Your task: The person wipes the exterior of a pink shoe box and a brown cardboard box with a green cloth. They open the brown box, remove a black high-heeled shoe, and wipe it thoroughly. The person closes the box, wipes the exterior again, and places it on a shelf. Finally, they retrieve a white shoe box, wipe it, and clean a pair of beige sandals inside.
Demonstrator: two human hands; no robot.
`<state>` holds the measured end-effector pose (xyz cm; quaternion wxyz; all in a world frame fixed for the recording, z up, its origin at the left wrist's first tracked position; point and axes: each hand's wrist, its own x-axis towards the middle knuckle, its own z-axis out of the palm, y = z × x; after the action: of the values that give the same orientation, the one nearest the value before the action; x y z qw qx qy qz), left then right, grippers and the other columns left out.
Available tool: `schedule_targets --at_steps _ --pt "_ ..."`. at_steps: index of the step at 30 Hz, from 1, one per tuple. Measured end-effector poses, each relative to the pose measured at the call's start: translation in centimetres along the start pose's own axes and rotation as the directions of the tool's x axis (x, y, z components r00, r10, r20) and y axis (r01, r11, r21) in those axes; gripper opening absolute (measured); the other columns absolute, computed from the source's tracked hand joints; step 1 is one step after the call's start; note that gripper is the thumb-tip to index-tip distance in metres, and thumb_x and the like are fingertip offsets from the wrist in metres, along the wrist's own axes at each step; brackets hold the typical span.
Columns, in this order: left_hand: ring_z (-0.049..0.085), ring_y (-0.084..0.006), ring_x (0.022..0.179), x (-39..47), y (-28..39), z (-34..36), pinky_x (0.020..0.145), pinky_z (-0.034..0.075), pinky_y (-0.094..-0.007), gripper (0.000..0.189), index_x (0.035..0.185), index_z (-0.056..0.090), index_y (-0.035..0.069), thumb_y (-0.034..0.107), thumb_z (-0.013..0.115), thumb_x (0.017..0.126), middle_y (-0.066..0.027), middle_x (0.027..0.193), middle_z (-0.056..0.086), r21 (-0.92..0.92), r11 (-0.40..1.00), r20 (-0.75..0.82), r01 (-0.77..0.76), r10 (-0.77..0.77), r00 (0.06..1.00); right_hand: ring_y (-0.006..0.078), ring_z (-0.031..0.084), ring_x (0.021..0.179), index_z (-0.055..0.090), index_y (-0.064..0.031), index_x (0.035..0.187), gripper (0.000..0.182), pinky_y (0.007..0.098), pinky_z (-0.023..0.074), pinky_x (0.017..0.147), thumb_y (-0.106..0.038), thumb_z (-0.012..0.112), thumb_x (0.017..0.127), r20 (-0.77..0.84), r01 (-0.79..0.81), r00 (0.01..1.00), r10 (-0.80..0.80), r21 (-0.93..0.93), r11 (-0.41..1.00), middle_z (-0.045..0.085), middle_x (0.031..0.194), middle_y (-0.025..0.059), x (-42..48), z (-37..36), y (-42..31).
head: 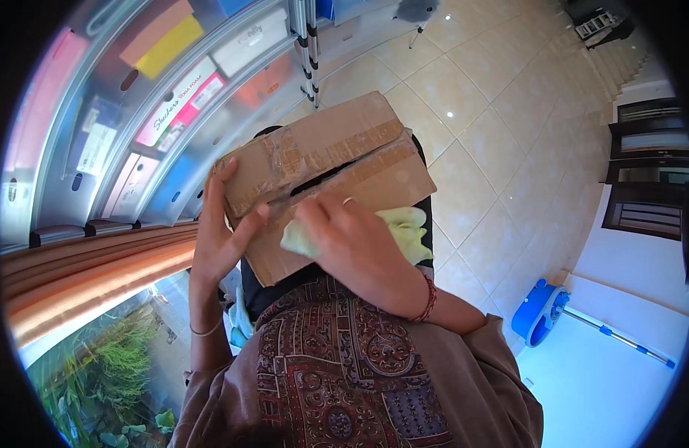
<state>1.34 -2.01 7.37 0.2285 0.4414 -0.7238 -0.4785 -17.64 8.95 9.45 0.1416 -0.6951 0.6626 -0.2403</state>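
Observation:
A cardboard box (pixel 333 134) with strips of brown tape lies tilted on my lap, a dark gap showing between its top flaps. My left hand (pixel 221 224) holds the box at its left edge, fingers at the far corner and thumb on the top. My right hand (pixel 350 241) is over the near flap with its fingers curled, and a pale yellow-green cloth (pixel 407 227) is bunched under it, sticking out on both sides. The right fingertips are partly hidden, near the left end of the gap.
Clear-fronted storage shelving (pixel 216 134) with shoe boxes stands at the left, above an orange curtain (pixel 98 285) and a window. Tiled floor (pixel 490 168) spreads to the right. A blue mop bucket (pixel 532 313) with a mop handle (pixel 616 335) stands at the lower right.

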Motion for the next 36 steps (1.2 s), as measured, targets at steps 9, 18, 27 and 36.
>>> schedule_targets --at_steps 9,18,27,36 --pt "0.036 -0.0341 0.132 2.5 2.2 3.2 0.106 0.028 -0.0522 0.073 0.136 0.051 0.012 0.047 0.073 0.076 -0.0149 0.145 0.039 0.720 0.671 -0.011 -0.179 0.269 0.963 0.0291 0.063 0.089 0.061 -0.0082 0.106 0.039 0.0392 0.0526 0.074 -0.014 0.076 0.070 -0.018 0.096 0.995 -0.096 0.015 0.995 0.056 0.107 0.0114 -1.7 -3.5 1.9" --pt "0.045 -0.0288 0.119 3.5 2.1 3.0 0.095 0.032 -0.0450 0.062 0.127 0.055 0.014 0.048 0.071 0.078 -0.0093 0.126 0.051 0.712 0.668 0.033 -0.216 0.275 0.961 0.0268 0.062 0.094 0.061 -0.0108 0.106 0.042 0.0379 0.0522 0.080 -0.013 0.077 0.067 -0.017 0.239 0.970 -0.241 0.213 0.947 0.057 0.106 0.0085 -0.6 1.2 -1.4" --pt "0.044 -0.0291 0.121 2.5 1.8 2.8 0.098 0.031 -0.0461 0.062 0.128 0.055 0.013 0.048 0.070 0.079 -0.0096 0.127 0.051 0.714 0.666 0.013 -0.215 0.295 0.955 0.0260 0.063 0.092 0.066 -0.0121 0.098 0.031 0.0385 0.0531 0.076 -0.016 0.077 0.070 -0.104 -0.153 0.984 0.145 -0.080 0.985 0.058 0.102 0.0049 -1.7 -3.9 5.8" --pt "0.043 -0.0292 0.122 3.1 2.2 3.3 0.100 0.028 -0.0496 0.066 0.129 0.055 0.010 0.050 0.069 0.079 -0.0102 0.129 0.049 0.697 0.676 0.044 -0.242 0.296 0.954 0.0294 0.063 0.096 0.066 -0.0107 0.100 0.035 0.0385 0.0522 0.081 -0.010 0.078 0.068 -0.066 -0.090 0.993 0.095 0.075 0.993 0.061 0.106 0.0075 -2.5 -3.3 4.7"
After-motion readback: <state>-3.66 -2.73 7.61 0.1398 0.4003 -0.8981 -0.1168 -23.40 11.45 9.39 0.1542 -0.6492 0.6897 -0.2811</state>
